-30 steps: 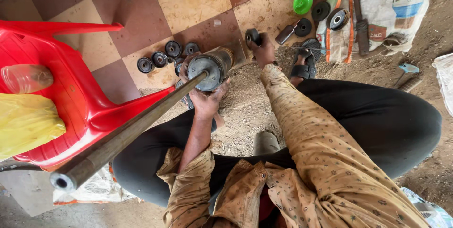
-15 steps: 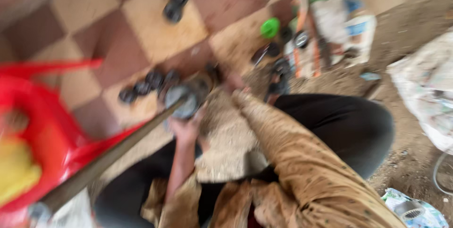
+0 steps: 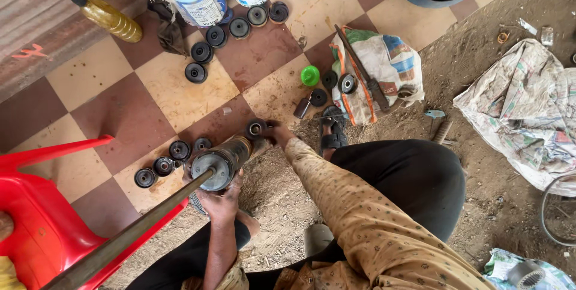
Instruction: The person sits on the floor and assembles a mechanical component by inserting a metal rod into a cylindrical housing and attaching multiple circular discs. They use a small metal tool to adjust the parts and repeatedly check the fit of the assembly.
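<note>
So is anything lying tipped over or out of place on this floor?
Yes. A golden plastic bottle lies on its side by the corrugated wall, not upright. Black round parts are strewn over the tiles, and crumpled newspaper sprawls on the dirt at the right.

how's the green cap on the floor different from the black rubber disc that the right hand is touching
The green cap is bright green, while the black rubber disc is black with a paler ring at its middle. The green cap lies apart from both hands on a tan tile; the black rubber disc sits at the fingertips of the right hand, beside the metal cylinder. Both are small, round and lie on the floor.
</note>
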